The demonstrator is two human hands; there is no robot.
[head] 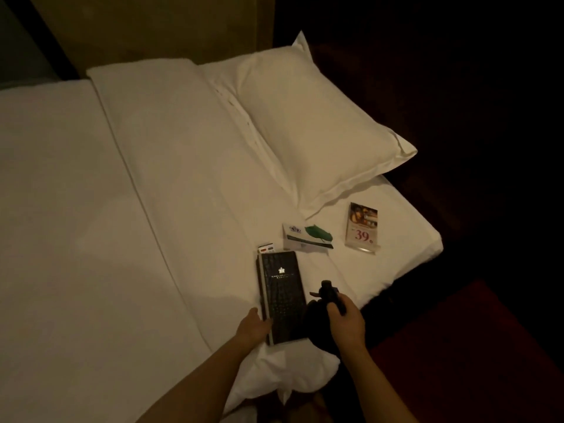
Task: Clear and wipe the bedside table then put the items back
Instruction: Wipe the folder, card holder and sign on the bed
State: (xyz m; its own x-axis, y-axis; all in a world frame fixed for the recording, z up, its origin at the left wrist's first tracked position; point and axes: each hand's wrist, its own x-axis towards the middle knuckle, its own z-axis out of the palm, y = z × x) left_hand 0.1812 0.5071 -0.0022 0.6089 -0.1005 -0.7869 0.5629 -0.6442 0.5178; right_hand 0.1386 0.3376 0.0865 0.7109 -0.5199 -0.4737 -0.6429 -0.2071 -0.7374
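A black crocodile-textured folder lies on the white bed. My left hand grips its lower left edge, thumb on the cover. My right hand is closed around a dark, narrow object held just right of the folder, and a dark cloth hangs under it. The dim light hides what the object is. Above the folder lie a small card with red and blue marks, a white card with a green leaf, and an upright clear stand with a "39" advert.
A white pillow rests at the head of the bed, beside a folded duvet. Off the bed's right edge the room is very dark, with red carpet below. A crumpled white sheet corner hangs near my arms.
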